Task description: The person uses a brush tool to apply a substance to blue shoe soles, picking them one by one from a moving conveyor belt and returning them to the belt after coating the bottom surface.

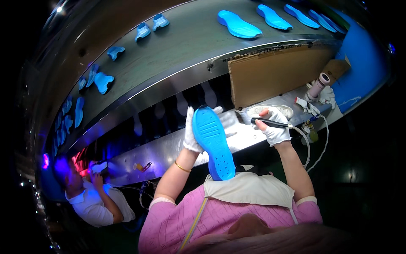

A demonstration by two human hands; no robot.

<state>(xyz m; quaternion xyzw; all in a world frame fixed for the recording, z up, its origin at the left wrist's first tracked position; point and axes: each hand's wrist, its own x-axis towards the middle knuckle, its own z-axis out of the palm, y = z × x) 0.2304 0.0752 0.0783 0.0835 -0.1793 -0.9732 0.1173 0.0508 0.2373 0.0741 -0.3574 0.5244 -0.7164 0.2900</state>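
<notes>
My left hand (190, 136), in a white glove, grips a blue shoe sole (212, 142) from behind and along its left edge. The sole is held upright with its grooved, perforated face toward me, its lower end at my apron. In my right hand (277, 130), also gloved with bare fingertips, is a brush (272, 123) with a black handle and a clear tube (306, 146) at its rear end. Its dark bristles point left, just right of the sole, apart from it. Behind the right hand lies a white perforated sole (282, 109) on the metal ledge.
Blue soles (240, 25) and smaller blue pieces (102, 82) lie on the conveyor belt (182, 38) ahead. A cardboard panel (275, 74) stands before it. On the right is a pink cylinder (318, 86) near a white glove (327, 97). A co-worker (99, 199) sits at left.
</notes>
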